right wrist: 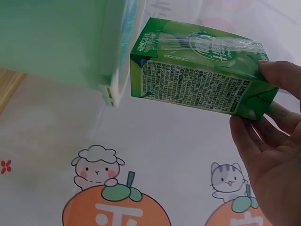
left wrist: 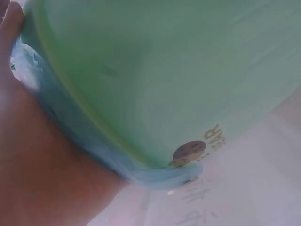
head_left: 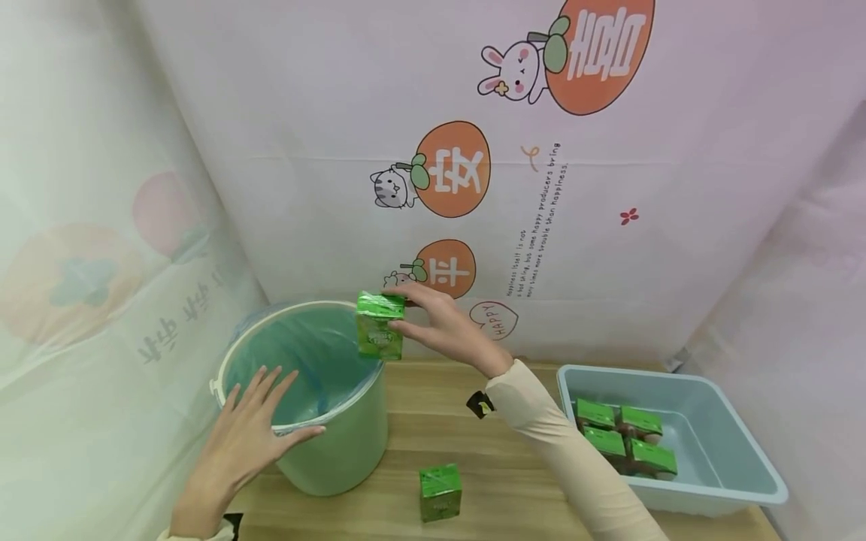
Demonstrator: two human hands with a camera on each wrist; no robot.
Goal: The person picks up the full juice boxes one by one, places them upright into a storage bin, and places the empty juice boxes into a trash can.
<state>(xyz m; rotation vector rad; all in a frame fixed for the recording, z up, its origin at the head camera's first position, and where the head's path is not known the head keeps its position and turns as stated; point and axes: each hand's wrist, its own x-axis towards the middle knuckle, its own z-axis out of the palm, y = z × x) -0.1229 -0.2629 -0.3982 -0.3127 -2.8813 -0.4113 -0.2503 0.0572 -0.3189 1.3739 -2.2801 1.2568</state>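
Observation:
My right hand point(head_left: 443, 323) pinches a green drink carton point(head_left: 380, 330) near its top, over the right side of the rim of a pale green bucket point(head_left: 345, 451). In the right wrist view, thumb and fingers grip one end of the carton point(right wrist: 197, 70), its printed side showing. A thin bluish plastic liner point(left wrist: 89, 136) hangs over the bucket's rim in the left wrist view. Fingers spread, my left hand point(head_left: 250, 428) lies over the near left part of the bucket's rim, holding nothing. Another green carton point(head_left: 440, 492) stands on the wooden table, right of the bucket.
A light blue tray point(head_left: 717, 466) at the right holds several green cartons point(head_left: 622, 436) grouped at its left end. A small black patch point(head_left: 480, 404) lies on the wooden table point(head_left: 514, 481). Printed cloth walls point(head_left: 325, 150) enclose the back and sides.

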